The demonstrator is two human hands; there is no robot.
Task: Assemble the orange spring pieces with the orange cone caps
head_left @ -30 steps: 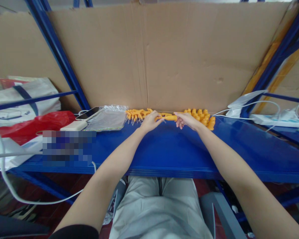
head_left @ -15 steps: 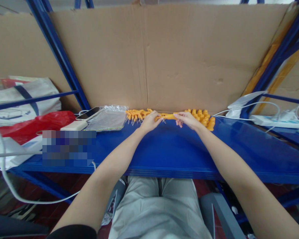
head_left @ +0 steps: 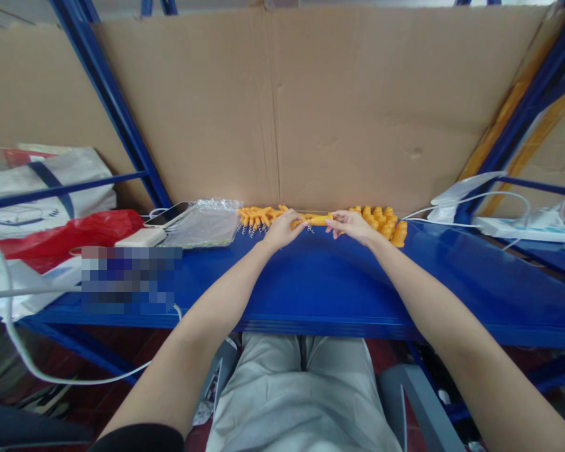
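An orange corkscrew (head_left: 319, 220) spans the gap between my two hands, low over the back of the blue table. My left hand (head_left: 284, 231) is closed on its left end, and a metal spiral hangs just right of those fingers. At its right end, my right hand (head_left: 351, 226) pinches it between thumb and fingers. Several orange corkscrews (head_left: 257, 218) with metal spirals lie in a row left of my left hand. Beyond my right hand stand several yellow-orange lobed pieces (head_left: 383, 221) in rows; my hand hides some of them.
A cardboard sheet (head_left: 358, 113) rises behind the blue table (head_left: 320, 282). To the left lie a clear plastic packet (head_left: 202, 225), a phone (head_left: 167, 215), a white box (head_left: 140, 238) and a red bag (head_left: 75, 232). White cables and a power strip (head_left: 527, 229) are at right.
My right fingers have shifted slightly on the right end of the corkscrew, their lower fingers curling in. My left hand stays nearly where it was.
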